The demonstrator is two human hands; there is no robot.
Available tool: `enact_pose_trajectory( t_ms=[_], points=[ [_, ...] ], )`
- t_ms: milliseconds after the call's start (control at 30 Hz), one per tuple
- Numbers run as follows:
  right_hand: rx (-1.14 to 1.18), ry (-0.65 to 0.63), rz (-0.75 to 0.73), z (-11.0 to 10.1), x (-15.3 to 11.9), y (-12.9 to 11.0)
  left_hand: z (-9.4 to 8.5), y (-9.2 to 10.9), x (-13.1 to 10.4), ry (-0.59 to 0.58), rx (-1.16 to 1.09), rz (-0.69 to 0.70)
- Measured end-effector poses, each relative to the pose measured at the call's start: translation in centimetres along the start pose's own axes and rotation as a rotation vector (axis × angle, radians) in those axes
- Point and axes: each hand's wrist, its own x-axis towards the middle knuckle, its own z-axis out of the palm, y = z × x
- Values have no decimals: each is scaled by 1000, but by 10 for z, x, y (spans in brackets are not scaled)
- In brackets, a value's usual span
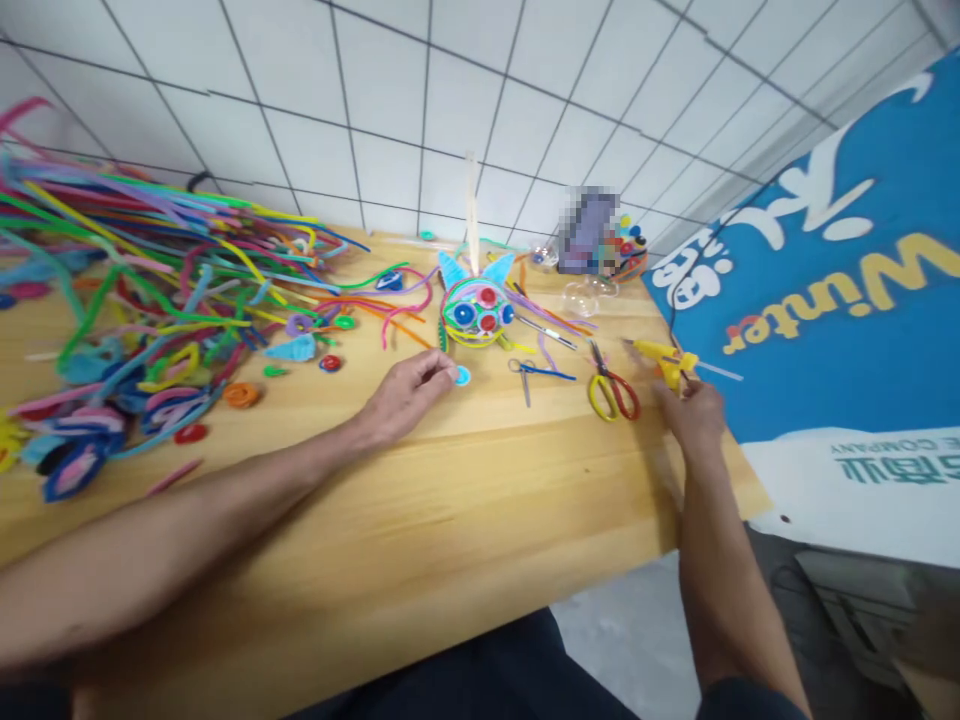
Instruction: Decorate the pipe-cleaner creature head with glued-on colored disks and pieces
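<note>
Between the fingertips of my left hand (409, 395) is a small light-blue disc (463, 376), just above or on the table. My right hand (694, 410) is closed round the handle of a yellow hot glue gun (664, 360), its nozzle pointing left and a clear glue stick (720, 369) out of its back. Beyond my left hand sits a round pipe-cleaner figure (474, 312) with blue pointed ears and blue and red round pieces on its front. A pale strip rises behind it.
Scissors (613, 392) with yellow and red handles lie left of the glue gun. Small metal scissors (525, 380) and a tweezer-like tool (551, 333) are nearby. Pipe cleaners (187, 230) heap on the left. Clear balls (580, 299) stand at the back right, by a tiled wall (390, 120).
</note>
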Motion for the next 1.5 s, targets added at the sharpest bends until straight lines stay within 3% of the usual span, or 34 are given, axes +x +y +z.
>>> enact_pose_trajectory(
  t_ms=[100, 133, 200, 300, 367, 433, 500, 700, 1200, 1500],
  points=[
    [-1, 125, -166, -20, -32, -23, 0, 0, 2, 50, -91, -34],
    [63, 107, -233, -25, -47, -38, 0, 0, 1, 67, -121, -44],
    [292, -67, -306, -27, -79, -77, 2, 3, 0, 97, -176, -62],
    [596, -515, -465, -14, -126, -140, 6, 10, -4, 128, -239, -87],
    [717, -738, -509, 1, -152, -173, 8, 15, -7, 146, -272, -91],
    [761, -826, -538, 16, -168, -194, 9, 17, -9, 159, -291, -90],
    [761, -800, -575, 27, -176, -206, 10, 18, -9, 159, -296, -88],
    [746, -676, -654, 38, -175, -208, 13, 14, -11, 93, -254, -67],
    [772, -718, -656, 32, -174, -195, 11, 15, -14, 5, -260, -61],
    [826, -687, -647, 30, -178, -194, 12, 19, -19, 27, -260, -26]
  ],
)
